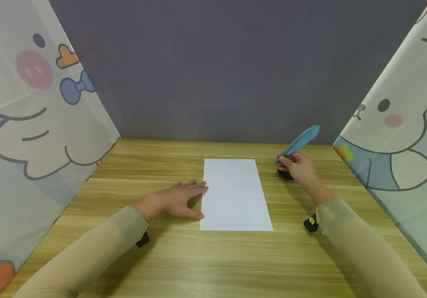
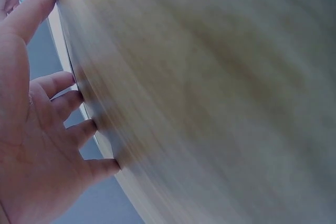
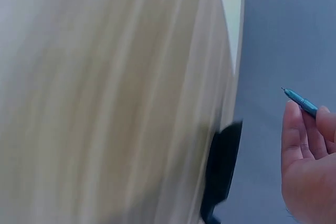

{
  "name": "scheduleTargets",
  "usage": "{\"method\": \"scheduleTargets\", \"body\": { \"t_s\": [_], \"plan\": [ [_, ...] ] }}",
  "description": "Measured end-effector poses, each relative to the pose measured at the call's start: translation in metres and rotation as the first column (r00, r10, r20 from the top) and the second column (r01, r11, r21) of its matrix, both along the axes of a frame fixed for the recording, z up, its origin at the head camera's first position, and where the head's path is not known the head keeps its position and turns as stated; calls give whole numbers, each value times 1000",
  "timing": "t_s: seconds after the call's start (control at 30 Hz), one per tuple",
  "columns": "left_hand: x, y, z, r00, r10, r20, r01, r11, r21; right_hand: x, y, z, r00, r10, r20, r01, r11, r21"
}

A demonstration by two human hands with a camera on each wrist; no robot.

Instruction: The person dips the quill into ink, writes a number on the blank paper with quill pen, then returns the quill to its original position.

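Blue feather pen (image 1: 303, 139): raised above the tabletop (image 1: 236, 265), toward its far right corner
Right hand (image 1: 301, 169): thumb and fingers pinching the pen
Black stand (image 1: 285, 174): on the tabletop, just below the pen
White paper (image 1: 236, 194): flat, short of the far edge, about midway between side edges
Left hand (image 1: 179, 200): fingers spread, gripping nothing, fingertips at the paper's left edge
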State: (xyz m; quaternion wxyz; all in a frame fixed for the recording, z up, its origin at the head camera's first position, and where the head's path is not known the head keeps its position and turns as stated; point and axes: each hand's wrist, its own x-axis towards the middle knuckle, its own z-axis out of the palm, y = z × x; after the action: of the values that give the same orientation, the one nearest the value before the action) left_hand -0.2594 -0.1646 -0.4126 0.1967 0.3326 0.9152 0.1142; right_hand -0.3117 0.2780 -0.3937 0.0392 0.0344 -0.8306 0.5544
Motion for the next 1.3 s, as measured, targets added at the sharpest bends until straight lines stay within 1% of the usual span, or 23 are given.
{"method": "scheduleTargets", "body": {
  "t_s": [0.13, 0.27, 0.53, 0.73, 0.93, 1.07, 1.17, 1.3],
  "plan": [
    [0, 0, 1, 1000, -4, -3, 4, 1000, -1, -4, -18, 4, 1000, 30, -3, -30, 999, 12],
    [1, 2, 2, 1000, -2, -5, 2, 1000, -1, -9, -36, 4, 998, 57, -18, -57, 998, 8],
    [2, 2, 3, 1000, 1, -7, -1, 1000, -5, -24, -69, -3, 997, 70, -14, -71, 994, -79],
    [1, 2, 2, 1000, 2, -10, -2, 1000, -4, -34, -90, -9, 998, 61, -14, -63, 991, -117],
    [2, 3, 1, 1000, 9, -7, -9, 1000, -4, -41, -100, -16, 999, 50, -9, -51, 986, -159],
    [1, 2, 0, 1000, 9, -10, -9, 1000, -5, -46, -106, -16, 999, 38, 2, -37, 982, -184],
    [1, 2, 0, 1000, 9, -17, -9, 1000, -6, -50, -112, -15, 1000, 15, 16, -11, 979, -204],
    [0, 2, -1, 1000, 8, -22, -8, 1000, -2, -53, -119, -16, 1000, 11, 23, -6, 975, -224]
  ]
}}
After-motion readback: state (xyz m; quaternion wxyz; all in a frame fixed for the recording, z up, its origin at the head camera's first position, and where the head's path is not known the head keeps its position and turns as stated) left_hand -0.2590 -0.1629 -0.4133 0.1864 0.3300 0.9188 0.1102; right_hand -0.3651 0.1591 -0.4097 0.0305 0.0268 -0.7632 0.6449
